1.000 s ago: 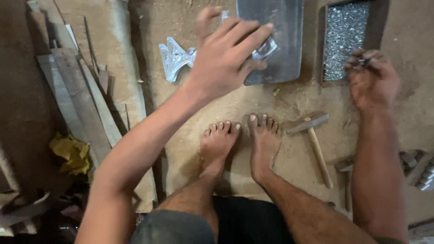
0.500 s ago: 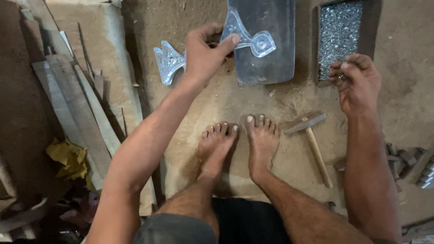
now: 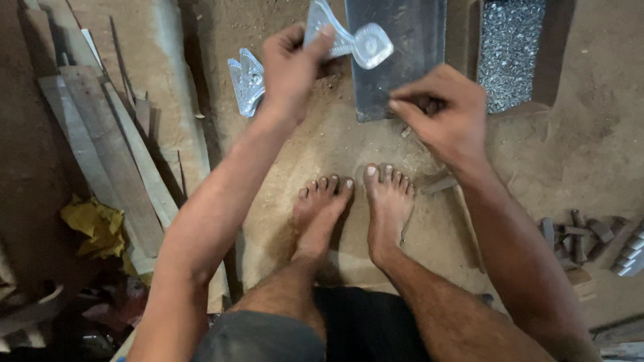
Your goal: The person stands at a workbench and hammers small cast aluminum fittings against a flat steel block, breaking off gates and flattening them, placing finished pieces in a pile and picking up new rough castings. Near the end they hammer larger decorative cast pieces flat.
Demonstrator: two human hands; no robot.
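Sandy floor (image 3: 322,154) lies under bare feet. Left hand (image 3: 290,70) grips a shiny metal bracket (image 3: 349,37), now lifted above the grey metal plate (image 3: 402,60). Right hand (image 3: 443,114), fingers pinched shut, has moved from the tray of screws (image 3: 513,47) toward the plate.

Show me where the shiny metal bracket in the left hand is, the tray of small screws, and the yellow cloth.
Shiny metal bracket (image 3: 365,44): head view, on its rounded end.
Tray of small screws (image 3: 511,47): head view, on the screw heap.
Yellow cloth (image 3: 97,224): head view, on its crumpled middle.
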